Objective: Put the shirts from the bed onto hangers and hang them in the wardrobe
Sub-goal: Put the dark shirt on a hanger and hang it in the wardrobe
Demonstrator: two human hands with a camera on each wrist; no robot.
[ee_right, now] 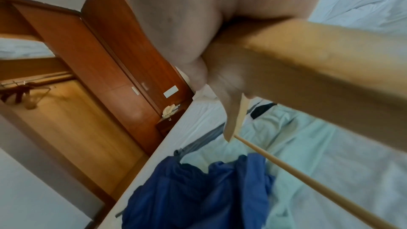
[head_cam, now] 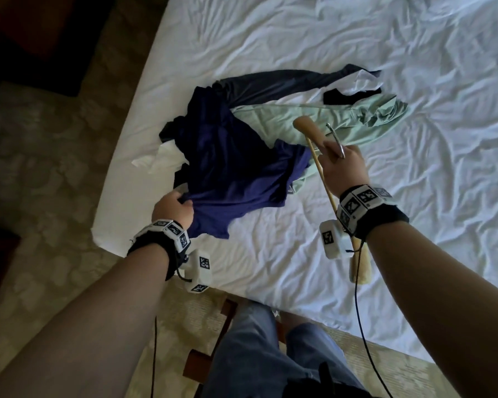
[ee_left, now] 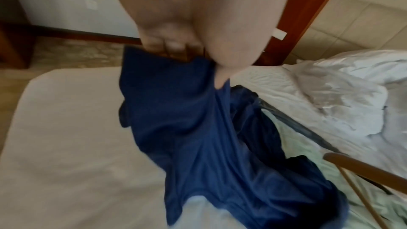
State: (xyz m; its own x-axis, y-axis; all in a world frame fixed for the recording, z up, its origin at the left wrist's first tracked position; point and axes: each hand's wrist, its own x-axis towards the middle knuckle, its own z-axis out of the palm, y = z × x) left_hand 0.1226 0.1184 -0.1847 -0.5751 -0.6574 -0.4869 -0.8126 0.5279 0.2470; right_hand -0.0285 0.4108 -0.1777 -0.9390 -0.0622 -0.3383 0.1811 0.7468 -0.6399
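Observation:
A dark blue shirt (head_cam: 230, 168) lies crumpled near the bed's left edge, and my left hand (head_cam: 174, 206) grips its near edge. The left wrist view shows the fingers (ee_left: 174, 46) bunched on the blue shirt (ee_left: 198, 137), lifting it. My right hand (head_cam: 342, 165) holds a wooden hanger (head_cam: 306, 127) by its middle, metal hook (head_cam: 338, 142) poking past the knuckles, above the bed. A pale green shirt (head_cam: 328, 122) lies under the hanger, and a dark grey garment (head_cam: 276, 84) lies behind. The hanger's thin bar (ee_right: 308, 180) crosses the right wrist view.
The white rumpled bed sheet (head_cam: 414, 67) spreads right and far. An open wooden wardrobe (ee_right: 72, 111) with a rail and hangers (ee_right: 24, 91) shows in the right wrist view. Patterned carpet (head_cam: 41, 168) lies left of the bed. A piled duvet (ee_left: 352, 84) sits far along the bed.

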